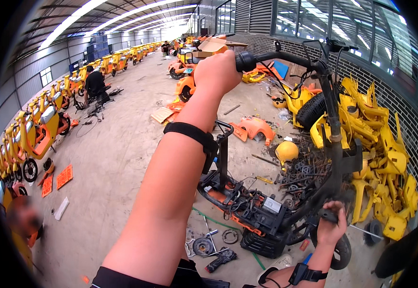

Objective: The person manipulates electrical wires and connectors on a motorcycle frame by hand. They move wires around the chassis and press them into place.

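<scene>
My left hand (218,72) is wrapped round the black handlebar grip (245,62) of a stripped scooter frame (333,144). My right hand (331,228), low beside the frame's front end, closes round a black-handled tool (328,215). A long thin metal shaft in line with that handle sticks out past the hand to the right; its exact kind is unclear. Between my arms lies the bare scooter deck with exposed wiring and a silver box (269,205). Below it a black power drill (221,259) rests on the floor near a round metal part (203,246).
Yellow body panels (386,177) are heaped against the brick wall at right. Dark metal parts (310,175), a yellow helmet-like shell (286,151) and an orange panel (257,128) lie nearer. Yellow scooters (41,129) line the left; a person (95,84) crouches near them.
</scene>
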### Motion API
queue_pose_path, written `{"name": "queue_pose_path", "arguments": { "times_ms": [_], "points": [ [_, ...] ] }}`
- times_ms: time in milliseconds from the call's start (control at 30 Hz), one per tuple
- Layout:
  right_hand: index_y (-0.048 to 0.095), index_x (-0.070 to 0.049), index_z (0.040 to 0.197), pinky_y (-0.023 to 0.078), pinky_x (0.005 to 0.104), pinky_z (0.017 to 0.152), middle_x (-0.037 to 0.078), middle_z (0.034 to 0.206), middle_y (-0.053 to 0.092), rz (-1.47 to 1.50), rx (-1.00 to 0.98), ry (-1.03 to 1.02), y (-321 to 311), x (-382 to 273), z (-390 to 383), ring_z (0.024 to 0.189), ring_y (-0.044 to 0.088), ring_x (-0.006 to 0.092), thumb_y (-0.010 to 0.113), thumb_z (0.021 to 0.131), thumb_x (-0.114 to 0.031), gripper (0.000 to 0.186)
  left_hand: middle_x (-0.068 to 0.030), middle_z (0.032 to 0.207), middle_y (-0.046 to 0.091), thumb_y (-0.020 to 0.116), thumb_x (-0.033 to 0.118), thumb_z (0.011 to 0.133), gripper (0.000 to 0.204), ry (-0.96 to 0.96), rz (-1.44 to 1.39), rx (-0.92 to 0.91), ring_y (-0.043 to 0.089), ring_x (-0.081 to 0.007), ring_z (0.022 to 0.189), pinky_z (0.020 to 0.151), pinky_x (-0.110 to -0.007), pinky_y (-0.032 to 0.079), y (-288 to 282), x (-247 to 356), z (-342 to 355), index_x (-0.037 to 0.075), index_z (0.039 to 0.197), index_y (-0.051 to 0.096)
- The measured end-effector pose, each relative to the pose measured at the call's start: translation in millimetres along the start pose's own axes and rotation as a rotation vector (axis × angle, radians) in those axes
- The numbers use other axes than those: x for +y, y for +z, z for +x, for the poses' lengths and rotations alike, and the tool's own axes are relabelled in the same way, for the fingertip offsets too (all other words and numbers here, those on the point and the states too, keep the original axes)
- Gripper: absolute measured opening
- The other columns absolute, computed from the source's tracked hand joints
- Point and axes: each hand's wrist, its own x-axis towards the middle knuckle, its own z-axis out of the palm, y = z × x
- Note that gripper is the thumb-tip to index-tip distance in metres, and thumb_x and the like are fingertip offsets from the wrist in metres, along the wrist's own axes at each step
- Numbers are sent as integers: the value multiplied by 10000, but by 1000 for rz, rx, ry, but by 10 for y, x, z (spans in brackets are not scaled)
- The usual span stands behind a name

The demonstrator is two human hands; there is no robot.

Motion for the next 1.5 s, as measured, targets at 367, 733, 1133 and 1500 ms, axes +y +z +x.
{"name": "queue_pose_path", "arguments": {
  "times_ms": [367, 733, 1133, 1500],
  "points": [
    [722, 78, 1099, 512, 335, 607, 76, 636, 610, -580, -104, 503, 317, 91, -138, 540, 561, 165, 613, 910, -45, 250, -121, 885, 757, 773, 280, 780, 286, -4, -42, -30, 747, -324, 845, 747, -446, 592, -70, 48, -31, 106, 992, 692],
    [693, 52, 1182, 485, 314, 606, 90, 708, 631, -630, 65, 566, 239, 61, -76, 612, 583, 182, 564, 928, -62, 307, -134, 940, 768, 749, 308, 811, 293, 4, 12, -3, 753, -336, 903, 780, -454, 598, -53, 95, -33, 113, 1026, 708],
    [712, 71, 1162, 477, 261, 612, 149, 851, 750, -800, -63, 610, 323, 75, -90, 625, 579, 124, 634, 960, -79, 263, -109, 966, 760, 743, 348, 832, 328, -20, 0, -52, 739, -308, 909, 793, -447, 585, -52, 63, 1, 125, 1072, 711],
    [727, 28, 913, 441, 249, 552, 89, 751, 743, -1028, -101, 703, 409, -50, -163, 597, 568, 88, 775, 884, -105, 145, -86, 970, 766, 733, 378, 836, 316, -45, 18, -36, 747, -295, 898, 787, -446, 586, -45, 82, -13, 164, 1067, 719]
  ]
}}
